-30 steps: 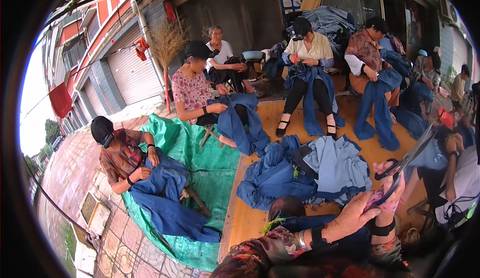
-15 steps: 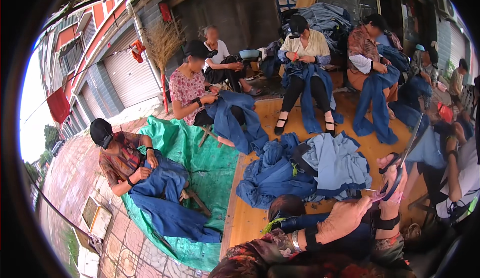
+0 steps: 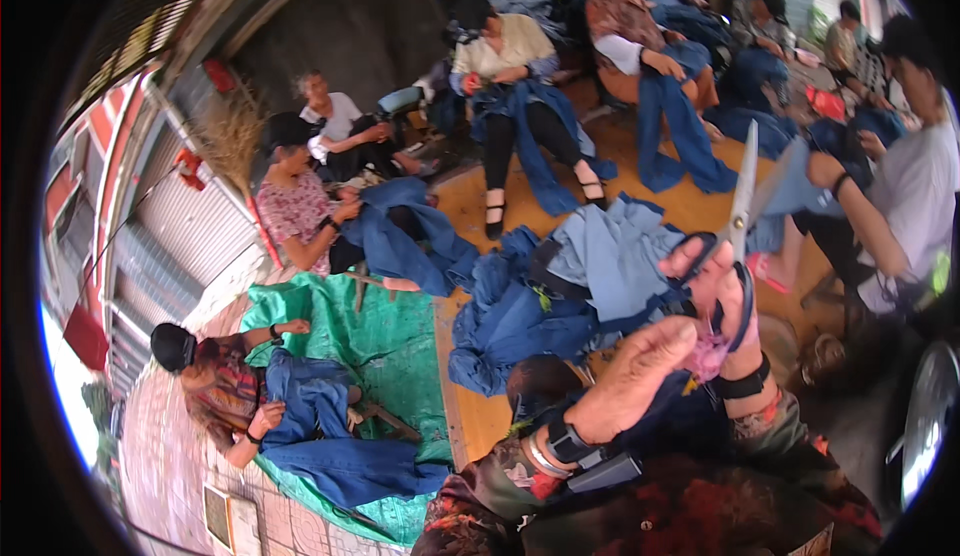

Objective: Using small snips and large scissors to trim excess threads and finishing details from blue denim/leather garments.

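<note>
My right hand (image 3: 718, 291) has its fingers through the dark-blue handle loops of a large pair of scissors (image 3: 742, 191). The scissors point upward, and their handle loops stand apart. Close beside it is my left hand (image 3: 635, 371), thumb stretched toward the right palm and the other fingers curled. What those fingers hold, if anything, is hidden. A sheer pink scrap (image 3: 706, 352) lies between the hands; I cannot tell which hand it belongs to. Dark blue cloth (image 3: 665, 436) is below my hands over my lap. Black bands circle both wrists.
A heap of blue jeans (image 3: 520, 326), with a light-blue denim piece (image 3: 620, 256) on top, lies ahead on an orange-brown board (image 3: 470, 416). A green tarp (image 3: 400, 331) spreads to the left. Several seated people handle denim around me; a person in white (image 3: 915, 196) sits close on the right.
The view has swung right, so the surroundings appear farther left. My left hand has drawn back slightly from the scissors. The person on the green tarp has moved their hands apart.
</note>
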`<state>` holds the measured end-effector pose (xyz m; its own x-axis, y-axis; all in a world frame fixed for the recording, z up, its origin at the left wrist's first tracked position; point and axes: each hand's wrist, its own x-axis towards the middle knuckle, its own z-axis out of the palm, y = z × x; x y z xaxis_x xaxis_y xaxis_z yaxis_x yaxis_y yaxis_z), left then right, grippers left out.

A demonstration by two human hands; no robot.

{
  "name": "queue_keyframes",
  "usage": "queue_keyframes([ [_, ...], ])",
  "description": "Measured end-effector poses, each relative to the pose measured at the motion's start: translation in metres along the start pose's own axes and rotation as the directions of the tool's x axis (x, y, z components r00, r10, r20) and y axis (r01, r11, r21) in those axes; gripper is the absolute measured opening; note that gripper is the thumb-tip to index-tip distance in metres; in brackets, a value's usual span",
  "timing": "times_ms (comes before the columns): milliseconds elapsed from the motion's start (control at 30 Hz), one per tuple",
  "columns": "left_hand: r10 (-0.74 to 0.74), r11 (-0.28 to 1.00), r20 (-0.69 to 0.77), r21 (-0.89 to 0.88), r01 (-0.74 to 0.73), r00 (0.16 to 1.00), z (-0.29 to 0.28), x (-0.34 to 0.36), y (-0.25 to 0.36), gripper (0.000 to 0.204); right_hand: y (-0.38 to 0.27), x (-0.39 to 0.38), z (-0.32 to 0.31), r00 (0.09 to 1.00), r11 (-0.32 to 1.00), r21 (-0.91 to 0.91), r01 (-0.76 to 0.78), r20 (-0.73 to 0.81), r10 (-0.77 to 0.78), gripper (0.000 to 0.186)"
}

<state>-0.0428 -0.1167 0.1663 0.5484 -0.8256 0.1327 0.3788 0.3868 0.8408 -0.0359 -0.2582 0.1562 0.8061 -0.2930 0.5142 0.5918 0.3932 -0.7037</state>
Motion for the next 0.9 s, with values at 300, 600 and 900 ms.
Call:
queue_keyframes([
  [300,0.01,0.999,-0.231,0.039,-0.001,0.973,0.006,0.014,0.001,0.014,-0.006,0.01,-0.015,0.998,0.998,-0.006,0.066,0.023,-0.066,0.051],
  [600,-0.095,0.992,-0.245,0.054,0.111,0.965,0.01,0.01,-0.008,0.017,0.006,0.005,-0.016,0.998,0.984,0.18,0.004,-0.057,0.006,0.062],
  [900,-0.104,0.991,-0.319,0.042,0.124,0.942,0.016,0.018,-0.013,0.013,0.021,0.016,-0.026,0.964,0.969,-0.019,0.247,-0.091,-0.248,0.052],
])
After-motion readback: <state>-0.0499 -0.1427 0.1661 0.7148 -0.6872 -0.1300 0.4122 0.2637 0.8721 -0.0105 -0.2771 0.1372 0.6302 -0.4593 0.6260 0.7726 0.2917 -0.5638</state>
